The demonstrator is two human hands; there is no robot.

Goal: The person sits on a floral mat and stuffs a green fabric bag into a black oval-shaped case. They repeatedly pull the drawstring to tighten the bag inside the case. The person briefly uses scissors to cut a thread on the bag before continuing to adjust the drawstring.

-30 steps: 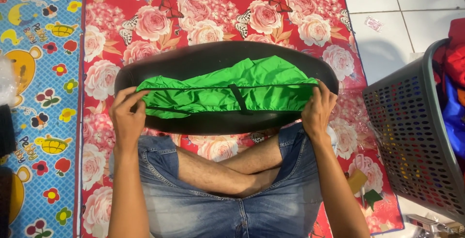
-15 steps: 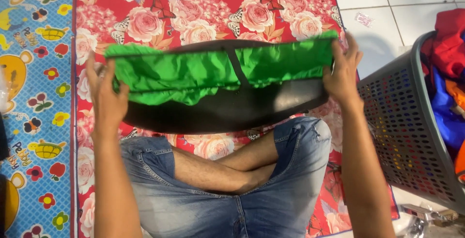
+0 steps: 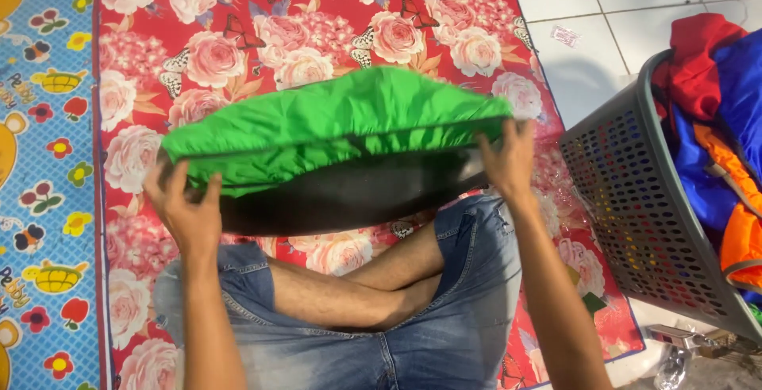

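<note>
I sit cross-legged in denim shorts on a red floral mat [image 3: 262,33]. A flat black oval board [image 3: 357,195] is held up in front of my knees, with a bright green fabric cover [image 3: 333,124] stretched over its upper part. My left hand [image 3: 184,207] grips the board's left end and the green fabric's edge. At the right end, my right hand [image 3: 508,160] pinches the cover and the board. The board's far side is hidden under the fabric.
A grey perforated laundry basket [image 3: 635,199] stands at the right, full of red, blue and orange garments [image 3: 726,120]. A blue patterned children's mat [image 3: 44,160] lies at the left. White floor tiles [image 3: 611,9] show at the upper right, and small litter lies by the basket's base.
The green cover has been pulled further over the black board, which has tilted and lifted; both hands shifted along its ends with it.
</note>
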